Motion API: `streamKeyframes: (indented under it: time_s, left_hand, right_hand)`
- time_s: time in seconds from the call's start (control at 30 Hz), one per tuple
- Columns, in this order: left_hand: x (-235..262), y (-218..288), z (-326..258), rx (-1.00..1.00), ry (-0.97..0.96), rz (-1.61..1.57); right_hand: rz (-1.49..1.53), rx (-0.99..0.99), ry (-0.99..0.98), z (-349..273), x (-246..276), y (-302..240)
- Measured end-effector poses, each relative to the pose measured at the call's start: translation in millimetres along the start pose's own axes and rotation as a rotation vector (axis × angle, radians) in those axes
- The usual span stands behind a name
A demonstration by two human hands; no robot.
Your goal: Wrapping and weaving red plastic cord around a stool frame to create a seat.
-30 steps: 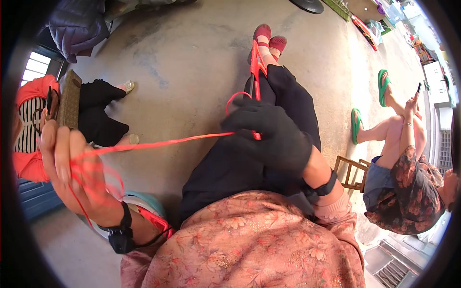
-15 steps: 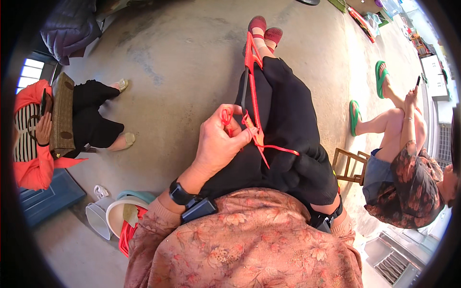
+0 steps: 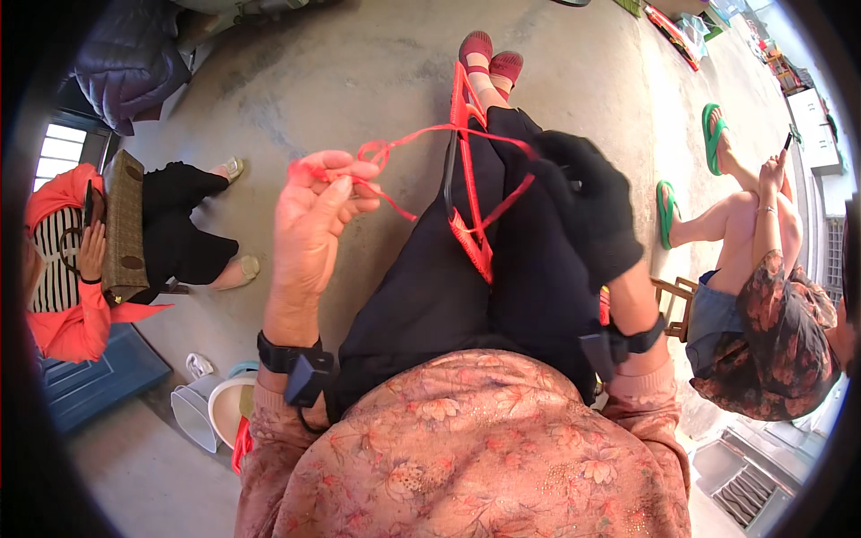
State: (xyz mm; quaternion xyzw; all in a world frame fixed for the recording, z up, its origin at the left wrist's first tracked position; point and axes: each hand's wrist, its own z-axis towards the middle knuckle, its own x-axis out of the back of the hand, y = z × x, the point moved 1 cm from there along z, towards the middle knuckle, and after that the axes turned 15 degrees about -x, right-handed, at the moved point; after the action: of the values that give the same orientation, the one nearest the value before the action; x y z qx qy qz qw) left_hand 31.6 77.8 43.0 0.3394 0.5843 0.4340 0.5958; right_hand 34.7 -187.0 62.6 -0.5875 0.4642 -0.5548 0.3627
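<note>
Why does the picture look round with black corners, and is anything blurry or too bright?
In the head view, the fisheye lens bends the scene into a circle, leaving a black rim. Sunlight is strong on the concrete floor and washes out the far right edge. The left hand and the red string look sharp; the black-gloved right hand is so dark that its details vanish.

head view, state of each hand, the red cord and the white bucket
left hand: bare, raised, fingers pinching the thin red plastic cord
right hand: black-gloved, grip shut on the cord
thin red plastic cord: stretched between both hands, running to the feet
white plastic bucket: upright on floor
</note>
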Motion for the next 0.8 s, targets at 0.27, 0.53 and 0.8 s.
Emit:
streamKeyframes:
  time_s: [0.27, 0.53, 0.8]
  left_hand:
    - [-38.1, -58.0, -23.0, -0.177, -0.505, 0.850]
    - [-37.4, -51.1, -18.3, -0.270, -0.575, 0.956]
    - [-31.5, 9.1, -25.3, 0.260, -0.365, 0.025]
  right_hand:
    - [-0.189, 0.007, -0.225, -3.3, -54.3, 33.8]
    - [-0.037, -0.225, -0.374, -0.8, -50.4, 37.4]
    - [0.759, -0.201, -0.296, -43.0, 41.7, 7.0]
